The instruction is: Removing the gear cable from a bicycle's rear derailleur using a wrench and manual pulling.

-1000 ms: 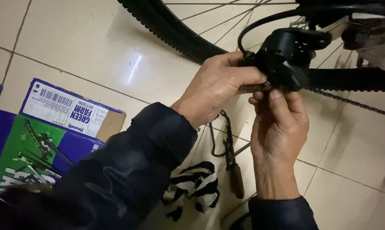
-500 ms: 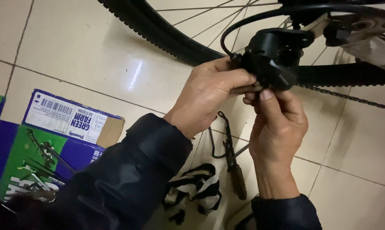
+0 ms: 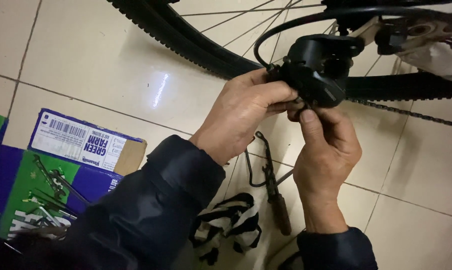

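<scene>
My left hand (image 3: 246,112) grips the left side of a black bicycle gear mechanism (image 3: 318,67) that hangs beside the rear wheel (image 3: 196,47). A black cable (image 3: 266,35) loops out of its top. My right hand (image 3: 328,150) is under the mechanism, thumb pressed up against its lower edge, fingers curled around the bottom. The chain (image 3: 411,115) runs off to the right from behind it. Both arms wear dark sleeves.
A green and purple cardboard box (image 3: 61,165) with metal tools in it lies on the tiled floor at the left. Below my hands lie a rusty hand tool (image 3: 273,192) and a black-and-white striped cloth (image 3: 231,225). A white bicycle frame part (image 3: 436,47) shows at the upper right.
The view has shifted slightly, so the hands and mechanism sit a little higher in frame. Both hands keep their hold on the mechanism; the right thumb stays pressed under it.
</scene>
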